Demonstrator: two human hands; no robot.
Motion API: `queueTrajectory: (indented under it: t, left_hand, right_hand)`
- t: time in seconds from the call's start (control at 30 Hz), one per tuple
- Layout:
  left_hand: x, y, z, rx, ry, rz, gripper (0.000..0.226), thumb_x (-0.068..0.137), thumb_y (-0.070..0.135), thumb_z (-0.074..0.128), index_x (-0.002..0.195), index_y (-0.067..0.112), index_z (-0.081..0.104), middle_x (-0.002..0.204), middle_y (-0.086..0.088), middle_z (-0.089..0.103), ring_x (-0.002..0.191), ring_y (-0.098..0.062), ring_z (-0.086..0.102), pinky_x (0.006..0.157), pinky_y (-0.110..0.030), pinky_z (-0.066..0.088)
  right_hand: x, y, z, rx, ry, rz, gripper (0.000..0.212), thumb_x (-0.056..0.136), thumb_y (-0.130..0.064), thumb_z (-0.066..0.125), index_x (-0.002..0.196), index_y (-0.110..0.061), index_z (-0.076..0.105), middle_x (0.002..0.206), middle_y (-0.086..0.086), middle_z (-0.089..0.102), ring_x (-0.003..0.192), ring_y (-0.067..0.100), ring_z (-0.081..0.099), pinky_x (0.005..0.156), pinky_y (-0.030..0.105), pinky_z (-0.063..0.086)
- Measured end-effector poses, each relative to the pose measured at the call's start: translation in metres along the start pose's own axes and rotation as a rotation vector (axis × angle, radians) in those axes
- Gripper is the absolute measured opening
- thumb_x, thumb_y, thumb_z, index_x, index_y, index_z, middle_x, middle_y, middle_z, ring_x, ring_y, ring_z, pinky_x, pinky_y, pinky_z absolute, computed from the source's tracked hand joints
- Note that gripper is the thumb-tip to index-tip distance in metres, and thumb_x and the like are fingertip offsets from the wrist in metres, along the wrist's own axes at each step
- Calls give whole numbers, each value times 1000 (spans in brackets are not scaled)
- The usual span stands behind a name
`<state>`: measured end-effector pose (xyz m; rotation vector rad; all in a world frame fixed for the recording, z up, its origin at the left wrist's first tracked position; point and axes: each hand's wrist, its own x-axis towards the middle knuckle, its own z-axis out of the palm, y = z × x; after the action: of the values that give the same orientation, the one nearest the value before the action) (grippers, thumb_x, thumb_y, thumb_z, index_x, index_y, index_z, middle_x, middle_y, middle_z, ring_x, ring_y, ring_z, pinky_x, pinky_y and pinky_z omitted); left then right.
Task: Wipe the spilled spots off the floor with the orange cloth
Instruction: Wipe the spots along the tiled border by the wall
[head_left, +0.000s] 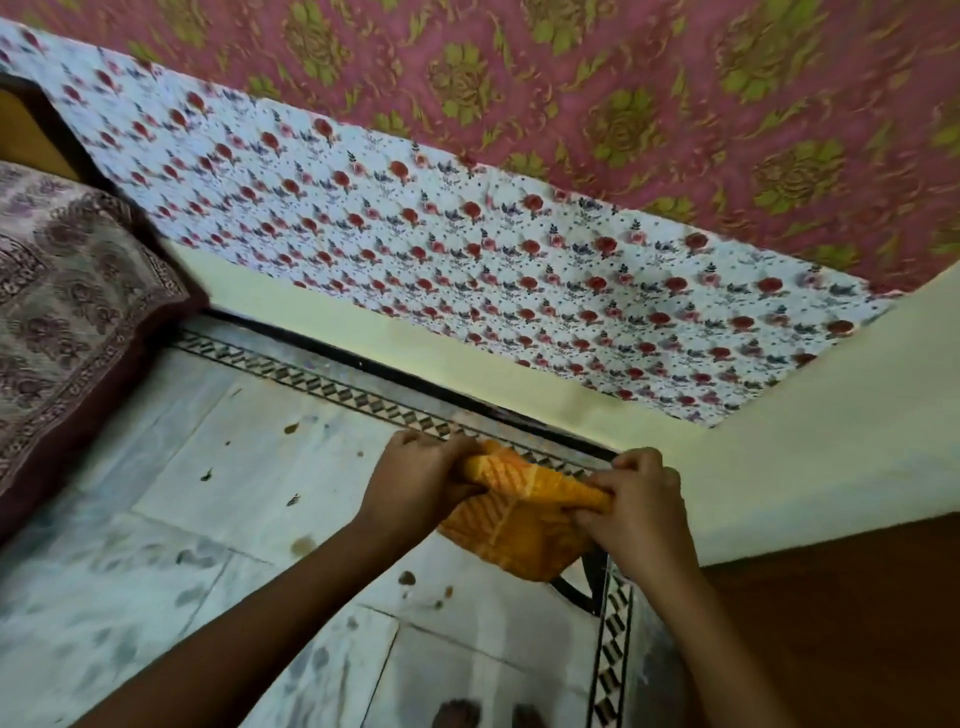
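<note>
— Why did we hold the orange cloth (519, 514) up between both hands rather than down on the floor (223, 467)?

— Our guess is that we were bunching it into a thicker pad before wiping. The left hand (415, 480) gripped one rolled end and the right hand (641, 501) gripped the other. The rolled upper edge ran stretched between them, and the rest sagged below in a loose pouch.

— So the fingers (447, 449) were clamped on it?

— Yes, on both sides. The left ones curled over the top of their end, and the right ones closed round theirs. Only the middle of the cloth hung clear of the hands.

— And where was it in relation to the mess?

— It hung over the corner, in front of the patterned border strip (363, 397) and near the pale wall (831, 415). As far as we could tell, it was not touching the floor. The brown spilled spots (304, 544) lay scattered to the left and below, with a few between our forearms. We saw none under the cloth, so none looked wiped yet.

— What did we think the next move needed?

— We thought the pad should go down onto the nearest spots, those between the forearms, with the folded side pressed flat.
</note>
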<state>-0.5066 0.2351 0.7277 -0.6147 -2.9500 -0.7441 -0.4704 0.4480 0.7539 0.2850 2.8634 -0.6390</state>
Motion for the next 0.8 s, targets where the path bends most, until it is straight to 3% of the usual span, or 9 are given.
queueTrajectory:
  t: [0.07, 0.1, 0.17, 0.2, 0.3, 0.4, 0.57, 0.7, 0.8]
  left_hand:
    - [5, -22, 42, 78, 35, -17, 28, 68, 43, 72, 89, 26, 67, 66, 1, 68, 66, -22, 65, 82, -45, 46]
    - [4, -37, 72, 106, 58, -40, 28, 68, 43, 73, 89, 26, 66, 67, 1, 68, 70, -22, 66, 85, -50, 44]
    - [-1, -67, 128, 170, 111, -54, 35, 71, 47, 66, 98, 25, 63, 78, 1, 70, 81, -23, 66, 92, -58, 39]
    - [-4, -85, 154, 200, 117, -47, 41, 74, 50, 59, 106, 25, 61, 85, 1, 71, 86, -22, 66, 95, -60, 36]
    - [-25, -141, 234, 220, 109, -57, 49, 80, 51, 41, 120, 24, 53, 95, 7, 71, 91, -18, 66, 100, -57, 33]
    - [-56, -199, 320, 190, 57, -94, 42, 81, 47, 39, 115, 27, 52, 87, 17, 69, 83, -13, 67, 100, -51, 35]
    - [-112, -280, 467, 150, -29, -157, 37, 81, 46, 38, 115, 33, 46, 77, 25, 67, 75, -4, 66, 94, -30, 41]
    - [-145, -328, 564, 110, 33, -204, 35, 83, 43, 41, 114, 31, 51, 81, 23, 67, 76, -3, 64, 94, -34, 41]
    - [-164, -343, 607, 52, 156, -277, 39, 84, 42, 41, 115, 25, 58, 88, 16, 69, 80, -8, 65, 97, -32, 37]
  right_hand:
    - [25, 22, 32, 160, -56, -46, 17, 67, -18, 77, 83, -15, 72, 108, -3, 50, 105, 11, 45, 78, 21, 38]
    - [39, 35, 55, 254, -87, -64, 13, 66, -13, 77, 77, -13, 70, 95, -3, 58, 91, 7, 53, 68, 16, 39]
    - [64, 56, 101, 367, -107, -108, 16, 67, -7, 75, 69, -18, 64, 67, -6, 62, 62, 0, 56, 48, 8, 37]
    - [78, 68, 126, 406, -96, -112, 22, 68, -5, 74, 67, -23, 61, 63, -8, 60, 59, -3, 56, 46, 7, 38]
    - [121, 108, 215, 379, -77, -189, 26, 69, -12, 74, 71, -31, 57, 67, -13, 59, 62, -5, 56, 46, 8, 37]
    - [169, 145, 308, 140, -109, -290, 17, 70, -23, 73, 78, -27, 58, 69, -14, 55, 63, -2, 49, 48, 14, 30]
    - [225, 182, 434, -243, -214, -533, 19, 75, -34, 69, 78, -25, 53, 71, -6, 55, 66, 11, 53, 48, 22, 35]
    - [233, 204, 517, -489, -569, -643, 39, 72, -54, 69, 97, -28, 55, 88, -5, 58, 81, 12, 55, 66, 25, 47]
    - [223, 221, 564, -558, -605, -567, 58, 72, -64, 63, 118, -31, 51, 107, -3, 58, 94, 14, 56, 80, 30, 51]
